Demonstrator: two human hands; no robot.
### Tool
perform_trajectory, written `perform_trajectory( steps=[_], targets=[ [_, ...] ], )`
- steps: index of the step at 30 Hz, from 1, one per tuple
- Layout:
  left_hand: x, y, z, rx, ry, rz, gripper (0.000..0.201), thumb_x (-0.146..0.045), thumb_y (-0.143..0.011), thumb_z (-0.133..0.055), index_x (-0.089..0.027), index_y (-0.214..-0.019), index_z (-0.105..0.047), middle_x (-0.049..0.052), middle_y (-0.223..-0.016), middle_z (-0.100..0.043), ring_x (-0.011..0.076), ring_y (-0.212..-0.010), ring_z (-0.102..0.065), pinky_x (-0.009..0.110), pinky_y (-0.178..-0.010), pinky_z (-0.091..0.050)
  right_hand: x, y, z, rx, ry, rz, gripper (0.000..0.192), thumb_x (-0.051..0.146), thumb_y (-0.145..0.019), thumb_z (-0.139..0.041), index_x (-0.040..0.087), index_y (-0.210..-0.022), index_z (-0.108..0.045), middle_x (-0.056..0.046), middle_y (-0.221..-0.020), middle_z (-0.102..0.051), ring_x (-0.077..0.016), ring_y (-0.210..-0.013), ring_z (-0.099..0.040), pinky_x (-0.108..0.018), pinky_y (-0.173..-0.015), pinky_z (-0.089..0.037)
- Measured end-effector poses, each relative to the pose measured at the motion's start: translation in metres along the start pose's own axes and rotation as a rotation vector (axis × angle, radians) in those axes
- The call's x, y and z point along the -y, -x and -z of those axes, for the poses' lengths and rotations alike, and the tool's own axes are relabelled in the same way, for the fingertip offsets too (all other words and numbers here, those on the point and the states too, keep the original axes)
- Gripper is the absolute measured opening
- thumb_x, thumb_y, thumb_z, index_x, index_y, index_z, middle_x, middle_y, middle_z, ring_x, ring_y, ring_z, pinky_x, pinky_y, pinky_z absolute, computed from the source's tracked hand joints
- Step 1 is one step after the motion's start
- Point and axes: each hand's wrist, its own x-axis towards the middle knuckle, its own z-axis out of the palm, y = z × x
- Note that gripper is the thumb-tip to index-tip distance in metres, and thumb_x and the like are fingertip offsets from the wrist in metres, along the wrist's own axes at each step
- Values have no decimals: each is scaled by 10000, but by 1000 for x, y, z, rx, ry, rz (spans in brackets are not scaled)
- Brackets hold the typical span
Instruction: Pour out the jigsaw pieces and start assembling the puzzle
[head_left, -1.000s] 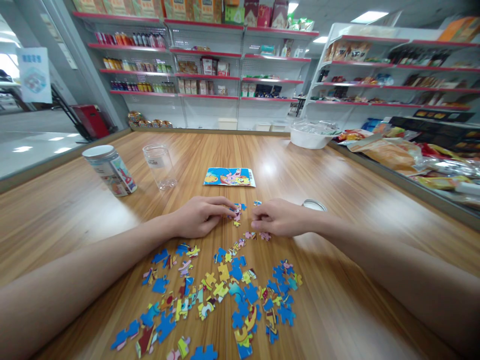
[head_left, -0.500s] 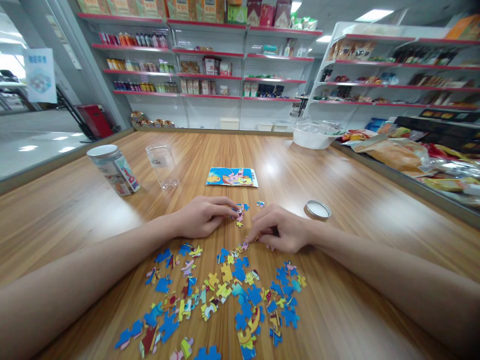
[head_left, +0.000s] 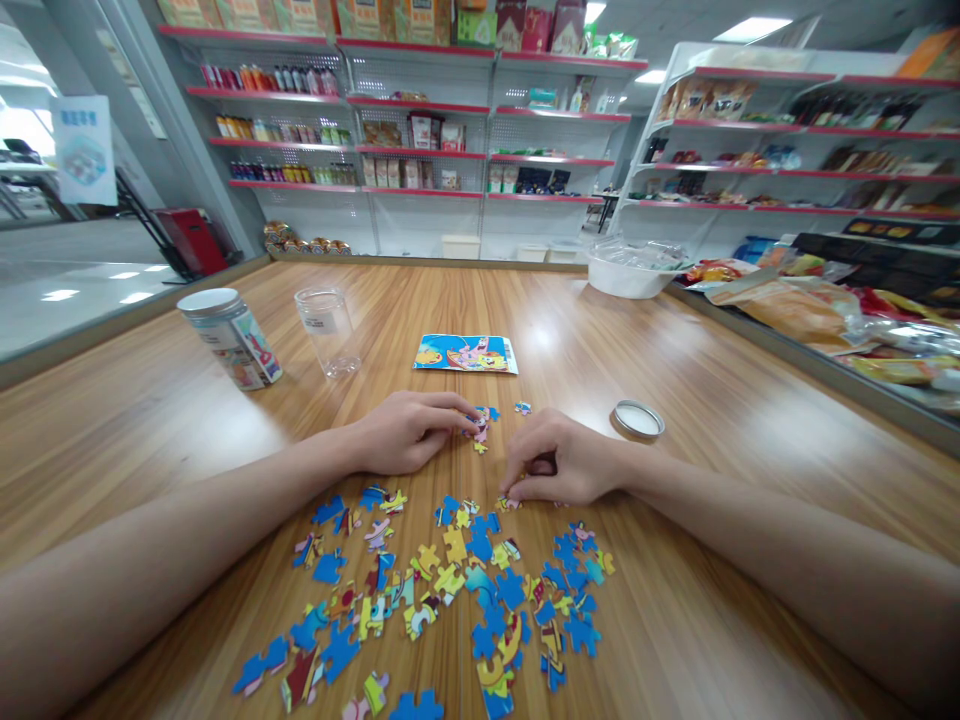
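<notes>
My left hand point(head_left: 409, 432) rests on the table with its fingers stretched out, the tips touching a small joined cluster of pink and blue puzzle pieces point(head_left: 481, 430). My right hand point(head_left: 562, 458) is closed, thumb and index finger pinching a pinkish puzzle piece point(head_left: 509, 503) at the tabletop. A single blue puzzle piece point(head_left: 523, 408) lies just beyond that hand. Nearer to me, many loose blue, yellow and pink puzzle pieces point(head_left: 480, 545) are scattered. Behind the cluster lies a cartoon picture card point(head_left: 466, 354). My right palm hides part of the table beneath it.
On the left stand a lidded printed jar point(head_left: 236, 340) and a clear open jar point(head_left: 330, 335). A round metal lid point(head_left: 637, 419) lies to the right. Farther back are a white basket point(head_left: 626, 275) and packaged snacks point(head_left: 795, 305). Stocked shelves point(head_left: 420, 150) line the back.
My right index finger has drawn back toward the thumb, and the pinkish piece has shifted slightly right into the pinch. My left hand has stayed on the cluster.
</notes>
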Motion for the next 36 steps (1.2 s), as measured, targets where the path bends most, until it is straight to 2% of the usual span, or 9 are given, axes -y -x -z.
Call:
perform_trajectory(
  steps=[3, 5, 8, 11, 16, 21, 26, 30, 36],
  targets=[
    [-1, 0, 0, 3, 2, 18, 409, -26, -870, -462, -206, -1185, -652, 72, -1241, -661, 192, -1108, -651, 350, -941, -552, -1, 0, -2, -55, 35, -17, 266, 336, -849, -687, 122, -694, -710, 42, -499, -477, -63, -461, -406, -207, -479, -325],
    [-1, 0, 0, 5, 3, 27, 401, -34, -875, -459, -192, -1200, -632, 80, -1238, -659, 195, -1109, -649, 354, -940, -551, -1, 0, -2, -76, 53, -30, 231, 324, -844, -691, 121, -735, -719, 56, -498, -446, -61, -457, -395, -205, -479, -325],
    [-1, 0, 0, 6, -2, 33, 397, -43, -879, -463, -192, -1214, -616, 83, -1233, -659, 193, -1104, -649, 352, -937, -551, -1, 0, -2, -72, 61, 1, 177, 273, -870, -651, 129, -876, -753, 33, -543, -521, -68, -481, -434, -208, -505, -357],
    [0, 0, 0, 7, -10, 30, 394, -50, -880, -466, -199, -1212, -615, 81, -1237, -658, 190, -1104, -649, 346, -934, -551, -1, 0, -2, -61, 77, 31, 177, 237, -889, -613, 141, -898, -761, 4, -584, -591, -78, -502, -469, -214, -518, -372],
    [0, 1, -1, 16, -45, 75, 430, -65, -878, -474, -199, -1275, -568, 85, -1204, -670, 198, -1093, -650, 356, -924, -552, 0, 1, -2, -82, 137, 42, 170, 222, -884, -607, 143, -922, -753, 6, -571, -590, -83, -492, -460, -220, -519, -382],
    [0, 2, -1, 26, -70, 115, 436, -80, -879, -477, -200, -1294, -535, 85, -1209, -666, 212, -1096, -645, 373, -919, -547, 2, 0, -1, -69, 101, 102, 209, 171, -896, -553, 139, -914, -758, -21, -603, -632, -84, -498, -484, -218, -503, -371],
    [-1, 1, 0, 25, -44, 104, 451, -62, -869, -475, -205, -1292, -539, 80, -1227, -653, 208, -1126, -630, 377, -955, -536, 5, 2, 1, -16, 125, 40, 214, 164, -865, -559, 130, -963, -746, 9, -566, -571, -91, -491, -462, -232, -517, -381],
    [-2, 0, 1, 12, -25, 62, 431, -32, -855, -468, -189, -1246, -558, 88, -1255, -627, 207, -1151, -610, 373, -980, -523, 5, 2, 1, -22, 160, 23, 190, 224, -873, -598, 128, -954, -741, 17, -562, -553, -95, -502, -463, -238, -526, -382],
    [-2, -1, 1, 3, -4, 44, 360, -25, -851, -464, -175, -1157, -578, 89, -1217, -632, 205, -1132, -614, 363, -964, -526, 5, 3, 0, 18, 139, 72, 232, 193, -902, -572, 138, -1060, -732, -38, -704, -678, -101, -558, -514, -235, -559, -410]
  ],
)
